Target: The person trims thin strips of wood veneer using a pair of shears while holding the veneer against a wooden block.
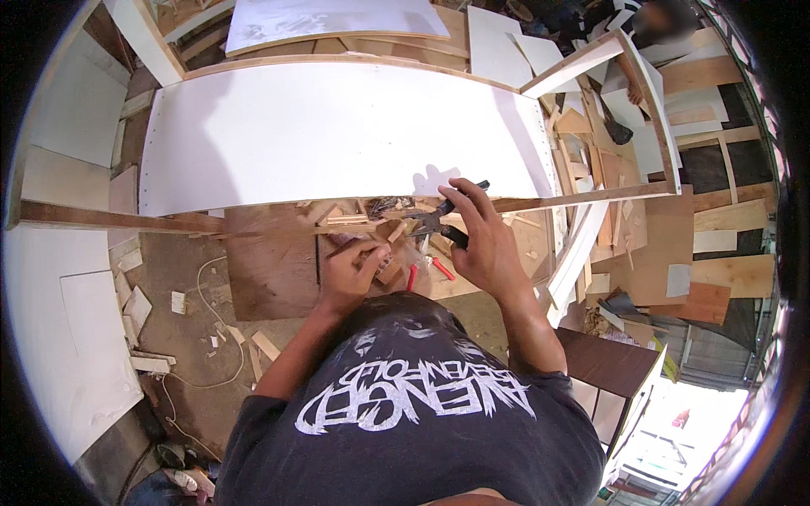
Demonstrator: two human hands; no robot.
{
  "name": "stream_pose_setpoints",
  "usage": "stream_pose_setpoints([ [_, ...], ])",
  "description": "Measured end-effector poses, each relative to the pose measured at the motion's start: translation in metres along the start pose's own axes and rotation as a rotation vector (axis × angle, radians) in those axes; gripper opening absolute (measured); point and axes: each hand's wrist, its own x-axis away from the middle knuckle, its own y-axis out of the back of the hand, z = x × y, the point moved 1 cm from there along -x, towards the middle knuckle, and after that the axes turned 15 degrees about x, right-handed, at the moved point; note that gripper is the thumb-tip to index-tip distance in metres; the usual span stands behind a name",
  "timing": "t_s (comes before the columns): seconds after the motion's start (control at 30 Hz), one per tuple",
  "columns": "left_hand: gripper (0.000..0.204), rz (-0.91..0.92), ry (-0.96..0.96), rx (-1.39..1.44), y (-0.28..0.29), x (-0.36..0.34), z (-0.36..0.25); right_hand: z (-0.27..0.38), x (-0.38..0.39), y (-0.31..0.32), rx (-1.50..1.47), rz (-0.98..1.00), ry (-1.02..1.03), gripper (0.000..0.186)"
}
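My right hand (pixel 483 244) is closed around a pair of pliers (pixel 432 221) with black handles. The handles stand spread, and the metal jaws point left, just below the front edge of a long white panel (pixel 337 139). My left hand (pixel 353 271) is near the jaws, with its fingers pinched together. What lies between those fingers, if anything, is too small to make out. Beside the left fingertips is a small wooden block (pixel 390 272). Two red-handled pieces (pixel 442 269) lie below the pliers.
A wooden frame (pixel 666 126) rises at the panel's right end. Wood offcuts (pixel 582 160) and boards crowd the right side. On the floor at left, a pale cable (pixel 202 386) curls among scraps. A dark cabinet (pixel 603 363) stands at lower right. Another person's hand (pixel 634 93) shows at upper right.
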Motion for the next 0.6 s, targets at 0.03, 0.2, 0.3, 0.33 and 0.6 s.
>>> stream_pose_setpoints([
  [0.03, 0.036, -0.055, -0.314, -0.278, 0.006, 0.017, -0.014, 0.005, -0.001, -0.003, 0.009, -0.014, 0.014, 0.079],
  [0.2, 0.045, -0.446, -1.011, -0.849, 0.005, 0.034, -0.090, 0.034, -0.008, -0.009, -0.010, -0.035, 0.041, 0.080],
  [0.3, 0.044, -0.420, -0.970, -0.934, 0.021, 0.013, -0.098, 0.042, -0.015, -0.014, 0.081, -0.044, 0.076, 0.078],
  [0.33, 0.046, -0.353, -0.746, -0.760, 0.029, 0.010, -0.092, 0.046, -0.018, -0.012, 0.080, -0.044, 0.077, 0.078],
  [0.6, 0.047, -0.204, -0.491, -0.605, 0.053, 0.009, -0.068, 0.057, -0.031, -0.003, 0.243, -0.062, 0.134, 0.070],
])
